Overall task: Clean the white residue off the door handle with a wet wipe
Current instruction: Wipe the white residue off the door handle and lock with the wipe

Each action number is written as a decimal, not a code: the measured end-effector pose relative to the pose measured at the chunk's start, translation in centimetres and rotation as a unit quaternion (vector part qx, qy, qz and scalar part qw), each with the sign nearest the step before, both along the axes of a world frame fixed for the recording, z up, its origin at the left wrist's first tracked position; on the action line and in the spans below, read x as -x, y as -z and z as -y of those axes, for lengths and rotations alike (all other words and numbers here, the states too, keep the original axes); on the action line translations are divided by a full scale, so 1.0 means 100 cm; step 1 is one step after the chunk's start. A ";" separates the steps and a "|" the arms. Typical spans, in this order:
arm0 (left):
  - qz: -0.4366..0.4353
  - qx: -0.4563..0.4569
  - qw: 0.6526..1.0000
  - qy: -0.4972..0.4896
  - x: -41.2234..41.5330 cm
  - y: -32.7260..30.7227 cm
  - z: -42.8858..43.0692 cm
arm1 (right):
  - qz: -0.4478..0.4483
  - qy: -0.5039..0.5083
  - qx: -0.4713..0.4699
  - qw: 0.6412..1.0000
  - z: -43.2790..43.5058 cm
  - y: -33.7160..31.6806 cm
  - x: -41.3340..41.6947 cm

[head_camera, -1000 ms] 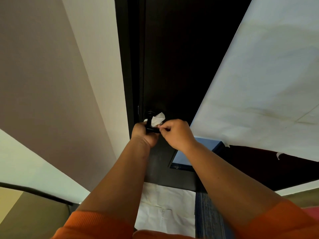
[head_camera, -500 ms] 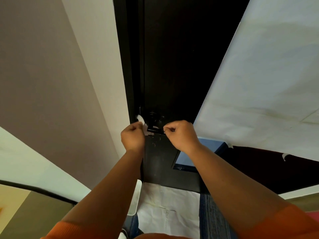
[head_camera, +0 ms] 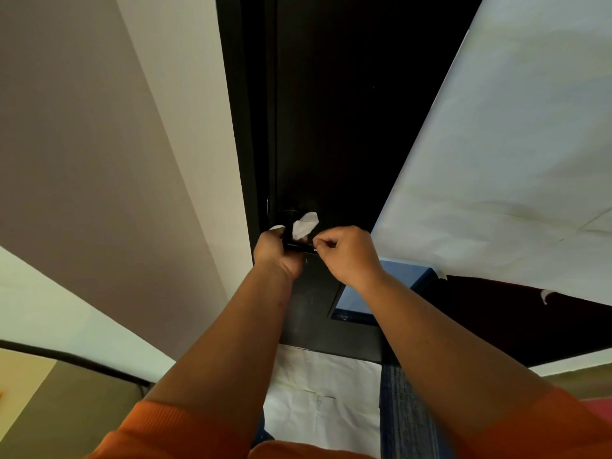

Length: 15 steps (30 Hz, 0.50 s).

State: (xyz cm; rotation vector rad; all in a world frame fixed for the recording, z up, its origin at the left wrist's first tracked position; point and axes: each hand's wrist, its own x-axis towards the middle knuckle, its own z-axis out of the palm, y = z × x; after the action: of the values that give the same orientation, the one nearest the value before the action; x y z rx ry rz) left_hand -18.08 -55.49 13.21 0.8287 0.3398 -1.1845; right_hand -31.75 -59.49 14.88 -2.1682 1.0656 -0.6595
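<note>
Crumpled soft wet wipe [head_camera: 304, 226]; dark matt door [head_camera: 331, 127]; creased paper sheet [head_camera: 496, 193]; ribbed knit sleeve [head_camera: 159, 432]

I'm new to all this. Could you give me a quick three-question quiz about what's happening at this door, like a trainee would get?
1. True or false: the wipe is blue.
2. The door is: A) white B) dark C) red.
3. Fill in: the left hand and right hand meet at the door ____.

Key: 1 false, it is white; 2 B; 3 handle.
</note>
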 end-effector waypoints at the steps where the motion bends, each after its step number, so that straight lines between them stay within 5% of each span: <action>1: 0.013 -0.008 1.000 -0.014 0.000 -0.003 0.001 | -0.001 -0.003 -0.001 1.000 0.000 0.000 0.001; 5: 0.033 -0.040 0.997 -0.054 0.016 -0.008 -0.004 | -0.002 -0.008 -0.002 1.000 -0.001 -0.001 0.002; 15: -0.073 0.020 0.996 -0.038 0.011 0.002 -0.007 | -0.004 0.000 0.001 1.000 0.000 -0.002 0.000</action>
State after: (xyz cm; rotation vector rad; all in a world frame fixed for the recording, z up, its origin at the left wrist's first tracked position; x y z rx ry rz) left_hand -19.13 -54.79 13.01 0.6892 0.4620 -1.1798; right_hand -31.76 -59.47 15.03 -2.1742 1.0710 -0.6520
